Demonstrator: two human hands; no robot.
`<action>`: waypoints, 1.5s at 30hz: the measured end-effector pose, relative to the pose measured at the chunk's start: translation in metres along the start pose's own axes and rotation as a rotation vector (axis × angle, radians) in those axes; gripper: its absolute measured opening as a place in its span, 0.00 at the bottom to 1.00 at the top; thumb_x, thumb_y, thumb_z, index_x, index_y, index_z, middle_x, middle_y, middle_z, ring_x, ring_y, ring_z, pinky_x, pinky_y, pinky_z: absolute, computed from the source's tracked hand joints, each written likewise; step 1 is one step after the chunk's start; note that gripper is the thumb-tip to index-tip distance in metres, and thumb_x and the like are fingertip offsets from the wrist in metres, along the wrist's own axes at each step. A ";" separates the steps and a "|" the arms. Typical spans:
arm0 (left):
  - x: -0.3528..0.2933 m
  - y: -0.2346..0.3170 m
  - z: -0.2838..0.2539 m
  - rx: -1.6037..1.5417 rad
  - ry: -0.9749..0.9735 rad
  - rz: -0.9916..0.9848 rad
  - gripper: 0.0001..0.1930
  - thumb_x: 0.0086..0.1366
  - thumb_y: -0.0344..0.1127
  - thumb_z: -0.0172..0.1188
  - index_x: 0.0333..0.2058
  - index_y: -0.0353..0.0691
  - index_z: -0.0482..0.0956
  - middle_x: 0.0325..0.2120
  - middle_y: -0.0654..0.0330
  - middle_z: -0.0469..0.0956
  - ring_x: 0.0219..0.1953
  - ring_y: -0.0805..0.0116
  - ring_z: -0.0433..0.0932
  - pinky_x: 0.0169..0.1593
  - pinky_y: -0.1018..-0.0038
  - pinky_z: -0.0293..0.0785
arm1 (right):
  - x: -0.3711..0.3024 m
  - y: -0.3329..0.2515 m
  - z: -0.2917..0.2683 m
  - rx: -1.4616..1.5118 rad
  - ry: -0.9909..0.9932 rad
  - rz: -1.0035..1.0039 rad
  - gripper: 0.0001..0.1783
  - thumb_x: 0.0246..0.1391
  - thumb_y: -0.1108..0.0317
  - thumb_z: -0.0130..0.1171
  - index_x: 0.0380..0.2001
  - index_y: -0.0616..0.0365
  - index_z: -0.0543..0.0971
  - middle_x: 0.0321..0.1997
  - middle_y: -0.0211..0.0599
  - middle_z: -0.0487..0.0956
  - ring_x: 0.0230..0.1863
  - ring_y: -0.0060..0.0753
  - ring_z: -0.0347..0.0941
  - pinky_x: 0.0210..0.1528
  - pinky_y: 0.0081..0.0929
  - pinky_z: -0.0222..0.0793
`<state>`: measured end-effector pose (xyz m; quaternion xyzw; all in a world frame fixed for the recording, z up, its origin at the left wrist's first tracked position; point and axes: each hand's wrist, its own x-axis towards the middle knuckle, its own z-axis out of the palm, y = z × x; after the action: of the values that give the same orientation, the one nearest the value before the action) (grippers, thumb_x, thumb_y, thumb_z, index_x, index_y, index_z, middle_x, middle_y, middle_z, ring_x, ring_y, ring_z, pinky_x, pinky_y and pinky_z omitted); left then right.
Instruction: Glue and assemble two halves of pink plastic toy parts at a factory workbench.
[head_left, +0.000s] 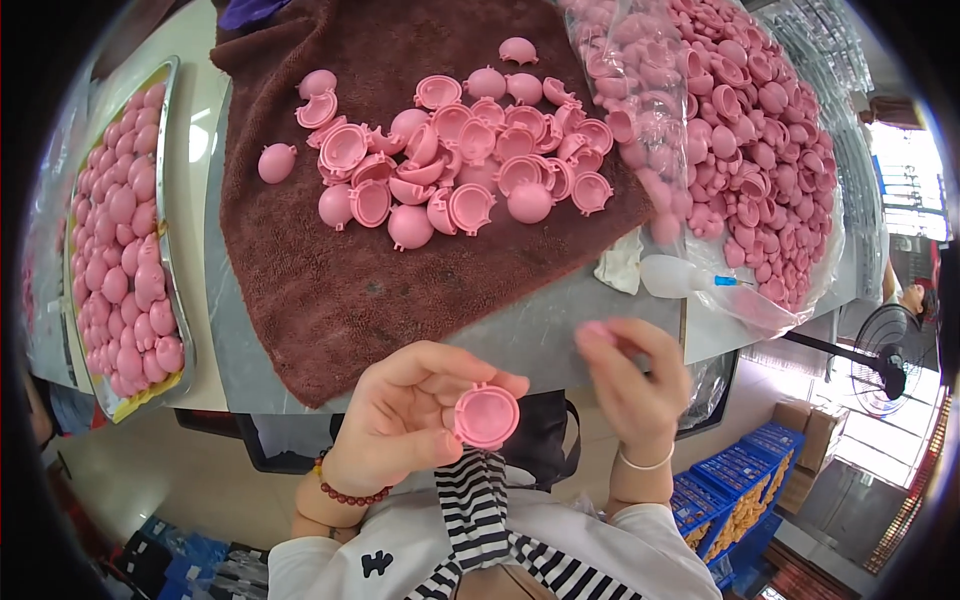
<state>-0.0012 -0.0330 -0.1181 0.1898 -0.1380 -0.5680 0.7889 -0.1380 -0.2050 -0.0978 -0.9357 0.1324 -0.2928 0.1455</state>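
Note:
Between the thumb and fingers of my left hand (400, 405) is a round pink plastic half-shell (487, 415), its hollow side facing up. My right hand (640, 385) is raised to the right of it, apart from the shell. Its fingertips are pinched together and slightly blurred, with a pinkish spot at the tips that I cannot make out. Beyond both hands, a loose heap of pink half-shells (472, 207) lies on a brown towel (400, 300), some hollow side up, others dome up.
A clear plastic bag (668, 120) of pink shells stands at the right. Near it lie a squeeze bottle (668, 277) with a blue needle tip and a white cloth (620, 262). At left is a metal-rimmed tray (172, 215) of pink balls. Blue crates (740, 465) and a fan (885, 365) stand beyond.

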 end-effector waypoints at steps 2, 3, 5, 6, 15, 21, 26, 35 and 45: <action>-0.001 0.001 0.001 0.014 0.008 -0.012 0.23 0.52 0.25 0.59 0.47 0.30 0.63 0.47 0.40 0.67 0.51 0.60 0.68 0.53 0.69 0.65 | -0.002 -0.001 0.006 0.024 -0.086 -0.043 0.14 0.29 0.80 0.62 0.26 0.55 0.79 0.36 0.38 0.75 0.31 0.34 0.73 0.29 0.24 0.70; -0.002 0.001 0.001 0.026 -0.002 0.018 0.23 0.52 0.25 0.59 0.47 0.30 0.63 0.48 0.40 0.67 0.51 0.60 0.68 0.53 0.69 0.65 | -0.001 0.001 0.004 0.030 -0.085 -0.045 0.14 0.29 0.80 0.62 0.26 0.55 0.79 0.36 0.38 0.75 0.31 0.34 0.73 0.29 0.24 0.70; -0.004 0.001 0.000 0.043 -0.010 0.049 0.23 0.52 0.24 0.59 0.47 0.30 0.63 0.48 0.40 0.67 0.51 0.60 0.68 0.53 0.69 0.65 | 0.002 0.004 0.001 0.061 -0.122 -0.141 0.14 0.28 0.77 0.64 0.26 0.57 0.77 0.38 0.40 0.75 0.37 0.40 0.73 0.34 0.28 0.70; -0.004 0.001 -0.001 0.054 -0.004 0.068 0.23 0.52 0.23 0.58 0.47 0.30 0.63 0.48 0.40 0.67 0.51 0.60 0.68 0.53 0.69 0.65 | 0.001 0.007 0.001 0.065 -0.121 -0.142 0.14 0.28 0.77 0.64 0.26 0.57 0.77 0.38 0.40 0.75 0.37 0.40 0.73 0.34 0.28 0.70; 0.001 0.000 0.009 0.438 0.092 0.174 0.22 0.52 0.18 0.56 0.47 0.28 0.64 0.48 0.44 0.67 0.49 0.64 0.69 0.52 0.71 0.66 | 0.010 -0.011 0.018 0.056 -0.083 0.201 0.22 0.30 0.70 0.68 0.34 0.61 0.74 0.29 0.37 0.73 0.28 0.36 0.69 0.30 0.28 0.66; -0.001 -0.001 0.009 0.568 0.110 0.197 0.22 0.51 0.18 0.58 0.46 0.27 0.66 0.47 0.46 0.68 0.46 0.65 0.72 0.48 0.73 0.70 | 0.018 -0.025 0.005 0.555 -0.058 0.105 0.21 0.25 0.77 0.68 0.31 0.61 0.77 0.31 0.38 0.76 0.29 0.34 0.73 0.31 0.24 0.70; 0.002 0.002 0.010 0.951 0.102 0.254 0.20 0.45 0.21 0.64 0.40 0.27 0.72 0.41 0.43 0.72 0.43 0.60 0.73 0.47 0.72 0.70 | 0.022 -0.029 0.008 0.583 -0.084 -0.022 0.19 0.28 0.76 0.68 0.31 0.62 0.77 0.32 0.39 0.77 0.30 0.34 0.74 0.30 0.24 0.71; 0.005 0.000 0.013 1.188 0.064 0.378 0.21 0.42 0.25 0.67 0.40 0.32 0.76 0.39 0.46 0.74 0.38 0.66 0.76 0.43 0.75 0.71 | 0.014 -0.029 0.013 0.551 -0.035 -0.019 0.21 0.27 0.73 0.69 0.32 0.61 0.78 0.29 0.36 0.77 0.29 0.31 0.74 0.29 0.23 0.70; 0.008 -0.003 0.013 1.027 0.089 0.423 0.29 0.38 0.37 0.71 0.42 0.31 0.75 0.36 0.47 0.77 0.34 0.64 0.75 0.39 0.74 0.71 | -0.005 -0.038 0.012 0.633 0.044 -0.006 0.18 0.27 0.79 0.67 0.28 0.59 0.76 0.26 0.34 0.76 0.25 0.32 0.73 0.26 0.24 0.71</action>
<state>-0.0068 -0.0433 -0.1083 0.5420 -0.3985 -0.2484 0.6969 -0.1284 -0.1657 -0.0964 -0.8379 0.0349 -0.3401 0.4254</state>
